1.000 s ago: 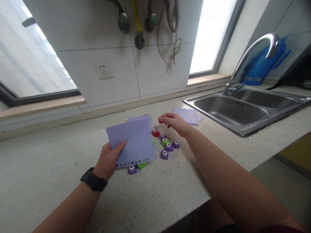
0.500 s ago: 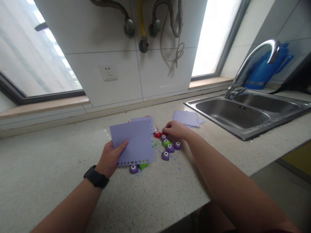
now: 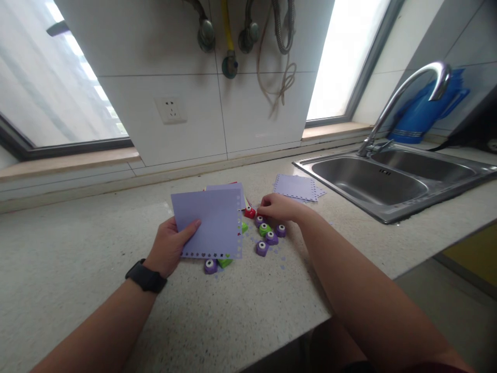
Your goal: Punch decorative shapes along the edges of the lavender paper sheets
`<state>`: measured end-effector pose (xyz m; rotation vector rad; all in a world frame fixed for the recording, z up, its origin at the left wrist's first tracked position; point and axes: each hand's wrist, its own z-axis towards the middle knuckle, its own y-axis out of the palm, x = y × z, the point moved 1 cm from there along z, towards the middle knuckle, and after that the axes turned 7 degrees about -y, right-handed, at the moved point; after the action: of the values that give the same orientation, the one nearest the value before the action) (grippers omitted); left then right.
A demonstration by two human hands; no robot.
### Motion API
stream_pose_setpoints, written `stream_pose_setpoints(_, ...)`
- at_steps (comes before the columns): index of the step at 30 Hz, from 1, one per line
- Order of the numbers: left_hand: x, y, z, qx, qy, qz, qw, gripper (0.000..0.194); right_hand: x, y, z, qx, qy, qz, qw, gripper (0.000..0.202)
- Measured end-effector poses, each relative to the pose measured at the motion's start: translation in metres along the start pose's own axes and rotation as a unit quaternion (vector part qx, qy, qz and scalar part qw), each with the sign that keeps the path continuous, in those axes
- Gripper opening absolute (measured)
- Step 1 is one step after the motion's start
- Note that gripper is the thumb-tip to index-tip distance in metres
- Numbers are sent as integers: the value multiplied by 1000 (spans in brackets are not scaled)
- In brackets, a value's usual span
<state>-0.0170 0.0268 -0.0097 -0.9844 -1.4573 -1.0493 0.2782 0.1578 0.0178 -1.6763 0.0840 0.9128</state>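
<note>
Two forearms cross the near edge of the tabletop (image 3: 202, 321). The left hand (image 3: 169, 246) grasps a purple sheet (image 3: 212, 223) near its left edge. The right hand (image 3: 280, 207), lowered since the first frame, has fingers touching a mostly hidden red piece (image 3: 259, 212), grip unclear, well short of the sink (image 3: 368, 178).

Matt lilac paper sheet (image 3: 209, 223), speckled stone-like countertop (image 3: 182, 311), brushed metal sink (image 3: 368, 176), shiny chrome faucet (image 3: 411, 85), glossy plastic punches (image 3: 262, 247)
</note>
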Motion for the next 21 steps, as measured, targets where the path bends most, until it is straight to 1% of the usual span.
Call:
stream_pose_setpoints(4,-2,-2,5,-4,-9,-29,1000,46,-8,-4,-6,-44,-2,4,999,31)
stream_pose_setpoints(9,-9,-4,10,-1,-16,-50,999,45,-15,-8,-12,-100,-8,-3,995,26)
stream_pose_setpoints(12,-9,-3,11,-2,-19,-59,998,43,-18,-9,-13,-114,-18,-13,993,24)
stream_pose_setpoints(15,-7,-2,10,5,-25,-75,997,42,-21,-9,-15,-127,-24,5,992,25)
stream_pose_setpoints(18,-5,-1,9,9,-29,-98,995,42,-21,-9,-16,-136,-34,26,990,33)
stream_pose_setpoints(21,-4,-2,12,9,-20,-130,991,42,-21,-10,-17,-147,-40,37,988,42)
